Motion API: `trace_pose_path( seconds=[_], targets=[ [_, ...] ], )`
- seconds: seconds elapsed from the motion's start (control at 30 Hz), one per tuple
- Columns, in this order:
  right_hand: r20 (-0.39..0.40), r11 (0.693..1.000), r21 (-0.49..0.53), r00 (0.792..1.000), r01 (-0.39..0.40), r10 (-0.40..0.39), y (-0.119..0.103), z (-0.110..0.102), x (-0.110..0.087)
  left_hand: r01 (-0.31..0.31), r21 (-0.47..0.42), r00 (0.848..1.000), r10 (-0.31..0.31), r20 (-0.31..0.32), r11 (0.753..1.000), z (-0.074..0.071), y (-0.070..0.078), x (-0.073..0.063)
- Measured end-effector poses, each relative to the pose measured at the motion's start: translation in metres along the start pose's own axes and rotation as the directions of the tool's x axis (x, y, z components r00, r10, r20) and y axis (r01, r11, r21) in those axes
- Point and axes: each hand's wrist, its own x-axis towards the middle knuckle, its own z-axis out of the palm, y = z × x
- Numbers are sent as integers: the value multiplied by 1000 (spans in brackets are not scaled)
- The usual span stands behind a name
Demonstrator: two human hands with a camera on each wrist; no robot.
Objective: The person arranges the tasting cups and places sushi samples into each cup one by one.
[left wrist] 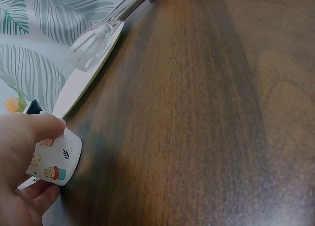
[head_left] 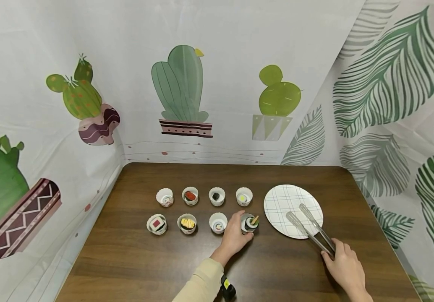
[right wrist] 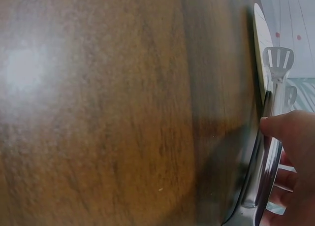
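Note:
My left hand (head_left: 235, 235) grips a small patterned paper cup (left wrist: 59, 159) between thumb and fingers, at the right end of the front row. Inside that cup sits a dark-wrapped sushi piece (head_left: 252, 222) with a yellow-orange bit sticking out on top. My right hand (head_left: 345, 264) holds metal tongs (head_left: 311, 228) by their arms. The tongs' slotted ends are spread apart over a round white plate (head_left: 281, 195) with a grid of thin lines; whether they touch it I cannot tell.
Several more scalloped cups stand in two rows to the left, holding a red-topped piece (head_left: 190, 196), a yellow-topped piece (head_left: 187, 223) and other small pieces. All rests on a brown wooden table (head_left: 134, 268). Printed cloth (head_left: 232, 84) hangs behind and at both sides.

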Motion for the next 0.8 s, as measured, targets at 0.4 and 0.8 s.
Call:
trace_pose_path(
  seconds=[0.4,0.8],
  targets=[
    [18,1000,17,1000,6,-6,-4,-6,6,32,0,996,-32,88,999,-5,5,1],
    [-18,996,21,996,89,-89,-17,-24,26,-70,36,991,65,117,997,-23,17,2]
  ],
)
